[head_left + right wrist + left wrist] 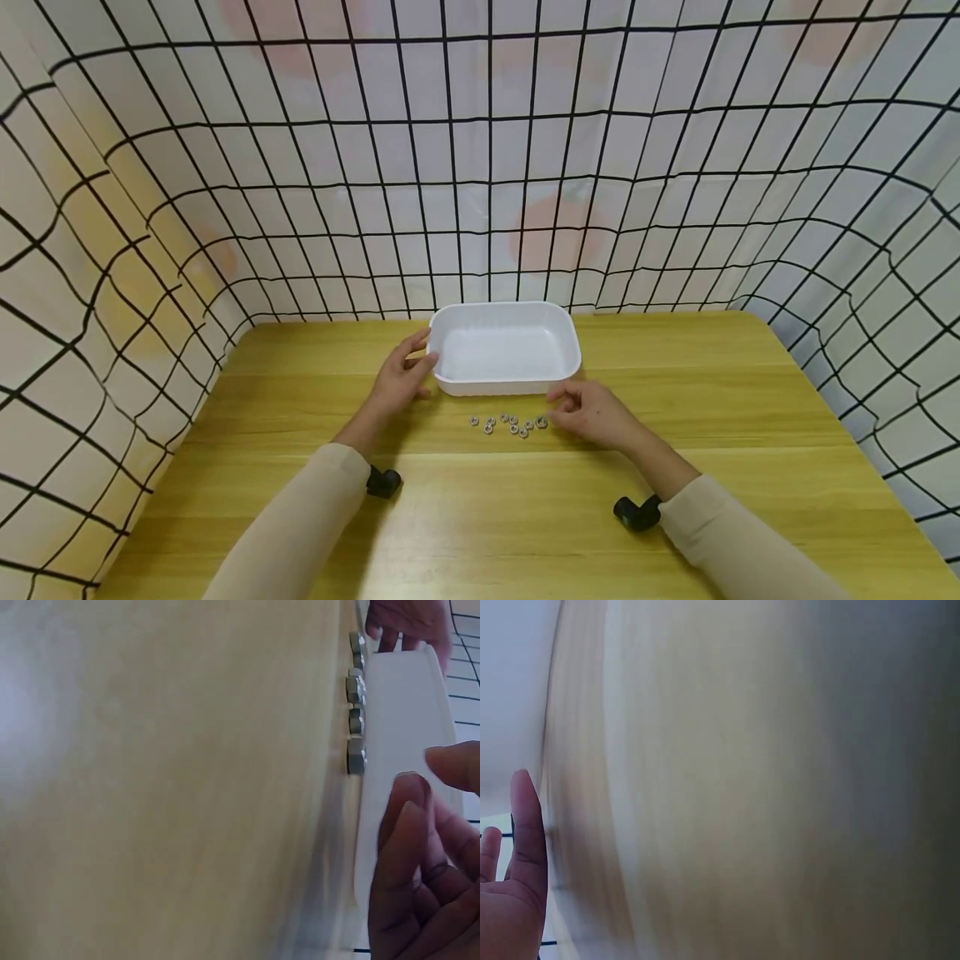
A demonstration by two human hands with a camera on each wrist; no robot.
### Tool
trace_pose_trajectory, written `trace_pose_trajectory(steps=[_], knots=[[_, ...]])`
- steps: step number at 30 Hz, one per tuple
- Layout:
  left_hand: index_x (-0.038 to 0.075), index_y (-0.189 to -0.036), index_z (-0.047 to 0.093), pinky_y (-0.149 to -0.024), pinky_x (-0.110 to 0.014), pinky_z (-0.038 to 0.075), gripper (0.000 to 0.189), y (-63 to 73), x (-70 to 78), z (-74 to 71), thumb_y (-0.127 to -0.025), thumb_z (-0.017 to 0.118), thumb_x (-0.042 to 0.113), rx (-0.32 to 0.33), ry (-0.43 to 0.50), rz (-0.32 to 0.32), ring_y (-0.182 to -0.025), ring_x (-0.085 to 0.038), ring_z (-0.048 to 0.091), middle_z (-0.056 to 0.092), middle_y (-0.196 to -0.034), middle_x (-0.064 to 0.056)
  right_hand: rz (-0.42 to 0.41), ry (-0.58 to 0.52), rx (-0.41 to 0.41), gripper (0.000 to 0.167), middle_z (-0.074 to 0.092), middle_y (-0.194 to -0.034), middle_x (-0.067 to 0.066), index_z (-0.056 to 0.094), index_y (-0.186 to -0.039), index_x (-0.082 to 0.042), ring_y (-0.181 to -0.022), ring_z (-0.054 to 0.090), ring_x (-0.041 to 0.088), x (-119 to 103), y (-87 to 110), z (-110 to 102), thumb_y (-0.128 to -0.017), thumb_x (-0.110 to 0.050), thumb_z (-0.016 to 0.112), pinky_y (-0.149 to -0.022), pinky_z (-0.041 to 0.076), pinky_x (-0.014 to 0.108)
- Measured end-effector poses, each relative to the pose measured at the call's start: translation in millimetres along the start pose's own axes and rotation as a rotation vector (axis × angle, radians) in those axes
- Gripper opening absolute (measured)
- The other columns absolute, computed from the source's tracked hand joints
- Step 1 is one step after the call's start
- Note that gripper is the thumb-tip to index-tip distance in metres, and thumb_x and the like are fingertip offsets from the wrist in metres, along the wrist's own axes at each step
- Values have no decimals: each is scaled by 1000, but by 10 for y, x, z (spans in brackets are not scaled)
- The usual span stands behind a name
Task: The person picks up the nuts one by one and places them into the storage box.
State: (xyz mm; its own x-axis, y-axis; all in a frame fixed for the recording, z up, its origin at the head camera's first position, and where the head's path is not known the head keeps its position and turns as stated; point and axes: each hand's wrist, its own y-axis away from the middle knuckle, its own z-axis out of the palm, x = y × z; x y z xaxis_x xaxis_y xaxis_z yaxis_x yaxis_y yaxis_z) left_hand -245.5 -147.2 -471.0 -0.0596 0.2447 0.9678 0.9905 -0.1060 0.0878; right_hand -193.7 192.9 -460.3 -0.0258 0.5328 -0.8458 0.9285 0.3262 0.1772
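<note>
In the head view, the white tray (502, 388) sat at the centre of the frame, and a loose group of small metal nuts (513, 429) lay on the table (487, 517) just below it. The left hand (401, 379), its fingers extended and relaxed, was at the tray's left end; a firm push there could have slid the tray sideways, since nothing visible fixed it. The right hand (596, 412) hung loosely curled at the tray's lower right corner, thumb parted from the fingers, with nothing visible in its grasp. Because the nuts were small and bunched, a careless fingertip seemed likely to scatter neighbours, and a weak pinch could have let one slip and roll.
</note>
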Motion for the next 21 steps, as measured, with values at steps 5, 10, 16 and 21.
trace_pose_trajectory(steps=[5, 10, 16, 21], knots=[[32, -155, 43, -74, -36, 64, 55, -7, -1, 58, -103, 60, 39, 5, 9, -9, -137, -38, 52, 39, -158, -13, 36, 56, -24, 26, 64, -83, 5, 69, -111, -6, -65, 55, 15, 36, 5, 62, -90, -18, 77, -53, 48, 25], [35, -153, 45, -75, -35, 64, 52, -10, 1, 90, -104, 59, 39, 34, 31, -40, -136, -36, 52, 39, -158, -12, 40, 161, -17, 22, 63, -84, 2, 73, -105, -12, -71, 55, 14, 69, 1, 117, -86, -21, 79, -59, 46, 26], [31, -153, 47, -73, -33, 64, 49, -42, -37, 130, -105, 58, 32, 62, 125, -53, -133, -37, 52, 37, -159, -15, 0, 212, 3, 20, 64, -81, 0, 74, -102, -13, -71, 55, 13, 61, -10, 153, -85, -21, 80, -62, 46, 25], [30, -150, 52, -73, -30, 64, 46, -73, -67, 170, -105, 58, 32, 68, 160, -67, -130, -35, 53, 38, -159, -13, -1, 227, 13, 19, 64, -80, -1, 73, -102, -13, -70, 54, 13, 55, -13, 168, -86, -20, 80, -62, 45, 26]])
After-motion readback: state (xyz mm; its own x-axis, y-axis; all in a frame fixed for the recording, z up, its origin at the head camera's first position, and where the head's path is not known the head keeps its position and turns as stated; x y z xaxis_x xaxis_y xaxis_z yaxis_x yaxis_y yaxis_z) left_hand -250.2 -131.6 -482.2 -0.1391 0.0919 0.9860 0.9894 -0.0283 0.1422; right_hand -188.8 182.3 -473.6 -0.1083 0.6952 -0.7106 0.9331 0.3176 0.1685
